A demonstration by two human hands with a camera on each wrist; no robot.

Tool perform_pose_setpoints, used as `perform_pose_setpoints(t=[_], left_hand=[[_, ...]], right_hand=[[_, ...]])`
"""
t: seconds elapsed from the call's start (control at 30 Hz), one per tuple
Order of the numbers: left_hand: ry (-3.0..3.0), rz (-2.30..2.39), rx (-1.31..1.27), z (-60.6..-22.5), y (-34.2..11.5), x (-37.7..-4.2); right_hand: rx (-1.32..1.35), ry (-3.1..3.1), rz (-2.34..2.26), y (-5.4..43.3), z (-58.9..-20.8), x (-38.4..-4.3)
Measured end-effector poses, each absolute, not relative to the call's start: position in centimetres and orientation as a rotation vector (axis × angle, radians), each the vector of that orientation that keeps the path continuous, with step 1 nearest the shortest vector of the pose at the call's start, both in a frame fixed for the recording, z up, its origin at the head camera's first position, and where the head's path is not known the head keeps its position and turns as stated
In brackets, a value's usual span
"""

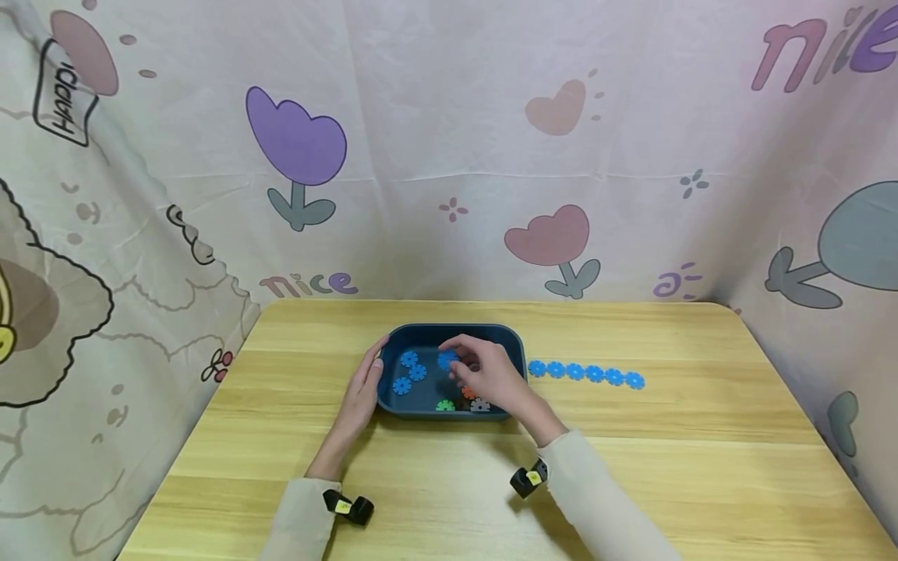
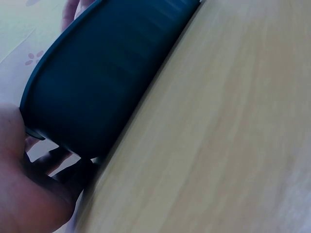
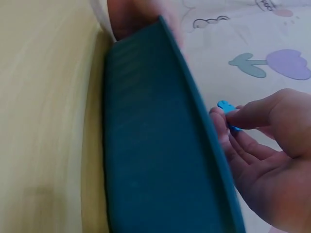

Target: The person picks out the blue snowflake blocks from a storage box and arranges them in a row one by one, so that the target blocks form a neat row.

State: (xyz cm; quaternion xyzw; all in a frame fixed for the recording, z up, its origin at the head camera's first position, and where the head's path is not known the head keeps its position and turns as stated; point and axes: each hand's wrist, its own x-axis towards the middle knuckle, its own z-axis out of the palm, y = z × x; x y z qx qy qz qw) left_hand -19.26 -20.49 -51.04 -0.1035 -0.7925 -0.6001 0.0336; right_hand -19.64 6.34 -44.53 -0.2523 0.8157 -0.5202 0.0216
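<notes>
My left hand [image 1: 362, 387] holds the left end of a dark teal plastic tub [image 1: 449, 416], thumb at the rim and fingers along the outer wall. Over the tub, my right hand [image 1: 491, 378] pinches a blue notched disc [image 3: 226, 107], a snowflake-style building piece, between thumb and fingertips. Inside lie blue discs [image 1: 401, 386] toward the left. Along the tub's near wall sit a green disc [image 1: 445, 405], a grey disc [image 1: 480, 405] and an orange disc [image 1: 468, 393], the last partly hidden by my right hand.
A row of several blue discs [image 1: 595, 374] stretches rightward across the wooden table [image 1: 701, 467] from the tub's right side. Behind the table hangs a printed cloth [image 1: 421, 156], with more cloth at both sides. Each wrist wears a small black camera [image 1: 354, 509].
</notes>
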Motion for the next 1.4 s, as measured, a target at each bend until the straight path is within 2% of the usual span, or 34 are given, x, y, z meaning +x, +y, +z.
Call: perform_pose_setpoints(t=[0.23,0.5,0.67,1.03,1.27,1.4], left_hand=[[-2.427,-1.861,-0.327,-50.7,-20.4,-19.2],[-2.462,-1.889,-0.328,-47.4,-19.8,-17.8],[-2.457,-1.895,-0.31,-47.0,-19.7,-17.6],[-2.45,-1.91,-0.31,-47.4,-19.7,-17.8],[-2.44,-1.866,-0.309,-50.8,-20.4,-19.2],[-2.423,-1.872,-0.323,-50.8,-20.4,-19.2]], right_hand=[[-0.798,2.526,-1.656,7.8,-44.0,-18.9],[-0.732,2.556,-1.635,9.5,-43.2,-18.0],[-0.675,2.527,-1.67,10.5,-42.7,-17.3],[-0.643,2.617,-1.685,12.9,-42.4,-16.3],[-0.609,2.673,-1.7,14.7,-41.9,-15.9],[-0.596,2.703,-1.714,15.7,-41.6,-15.6]])
